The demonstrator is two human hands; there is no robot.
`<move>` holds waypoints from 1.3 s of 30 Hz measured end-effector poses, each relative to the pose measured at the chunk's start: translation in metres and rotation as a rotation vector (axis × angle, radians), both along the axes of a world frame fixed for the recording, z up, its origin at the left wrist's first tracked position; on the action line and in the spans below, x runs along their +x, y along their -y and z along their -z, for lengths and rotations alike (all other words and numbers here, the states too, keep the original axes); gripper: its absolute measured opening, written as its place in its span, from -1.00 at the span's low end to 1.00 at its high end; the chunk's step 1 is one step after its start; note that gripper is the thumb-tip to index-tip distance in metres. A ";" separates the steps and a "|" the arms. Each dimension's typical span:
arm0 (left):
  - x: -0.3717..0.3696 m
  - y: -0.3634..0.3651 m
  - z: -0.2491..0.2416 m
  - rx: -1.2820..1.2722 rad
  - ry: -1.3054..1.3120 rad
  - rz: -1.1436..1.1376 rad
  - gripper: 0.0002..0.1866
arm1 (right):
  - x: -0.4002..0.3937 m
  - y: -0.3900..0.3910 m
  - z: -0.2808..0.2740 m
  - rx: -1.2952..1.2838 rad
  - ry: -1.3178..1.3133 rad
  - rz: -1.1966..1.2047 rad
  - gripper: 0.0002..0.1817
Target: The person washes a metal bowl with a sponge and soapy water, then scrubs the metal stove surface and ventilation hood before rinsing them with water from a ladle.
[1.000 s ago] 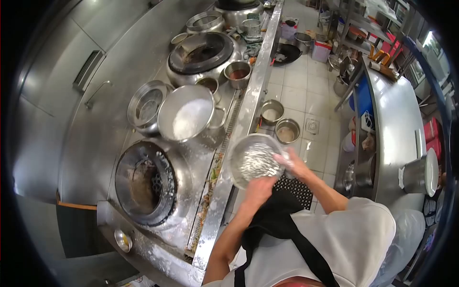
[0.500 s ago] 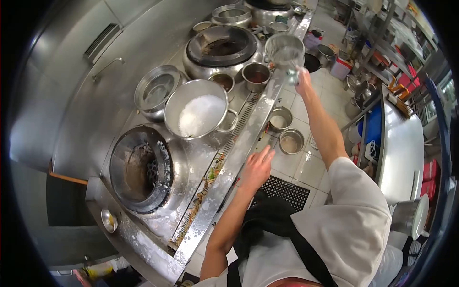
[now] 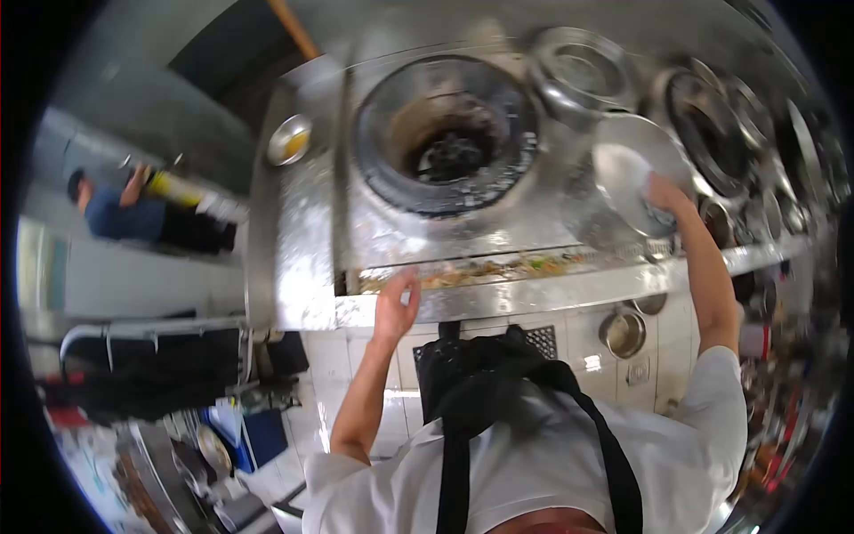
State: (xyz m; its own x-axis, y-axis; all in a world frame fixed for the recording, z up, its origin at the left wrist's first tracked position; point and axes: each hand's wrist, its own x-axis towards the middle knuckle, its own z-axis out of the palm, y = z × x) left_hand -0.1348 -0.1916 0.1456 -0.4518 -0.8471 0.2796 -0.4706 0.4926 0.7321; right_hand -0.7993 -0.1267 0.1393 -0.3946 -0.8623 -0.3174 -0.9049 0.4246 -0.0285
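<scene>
My right hand (image 3: 665, 192) is over the large metal pot (image 3: 633, 206), which has white, foamy-looking contents. Its fingers are closed and blurred; a greyish patch shows below them, but I cannot make out what they hold. Near the stove's front edge is my left hand (image 3: 398, 304), empty, with thumb and fingers apart. It hovers by the gutter (image 3: 498, 267), where food scraps lie. Behind, between the two hands, sits a wok burner (image 3: 449, 147) with a dark, uncovered opening.
A small bowl with something yellow (image 3: 290, 141) stands on the left ledge. Beside the big pot is a round lidded-looking vessel (image 3: 583, 71). A second burner (image 3: 709, 133) lies further right. On the floor is a metal pot (image 3: 623, 334). Another person (image 3: 133, 214) is at the far left.
The view has swung left along the stove. My right hand has come from the metal vessel at the far end to the large pot. My left hand is now over the stove's front edge.
</scene>
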 end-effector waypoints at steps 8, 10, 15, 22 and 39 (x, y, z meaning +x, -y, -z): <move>0.083 0.247 0.028 -0.124 0.037 -0.325 -0.57 | -0.019 0.018 0.124 0.502 0.614 0.515 -0.64; 0.110 0.329 0.065 -0.225 0.165 -0.373 -0.48 | 0.020 0.005 0.073 0.451 0.666 0.631 -0.62; 0.147 0.453 0.066 -0.340 0.096 -0.789 -0.40 | 0.068 -0.011 0.027 0.296 0.816 0.677 -0.59; 0.173 0.531 0.097 0.850 -0.791 -0.706 -0.62 | 0.092 -0.013 0.020 0.064 0.997 0.543 -0.60; 0.186 0.214 0.070 0.248 0.312 -0.386 -0.89 | 0.057 0.007 0.033 0.083 1.066 0.480 -0.59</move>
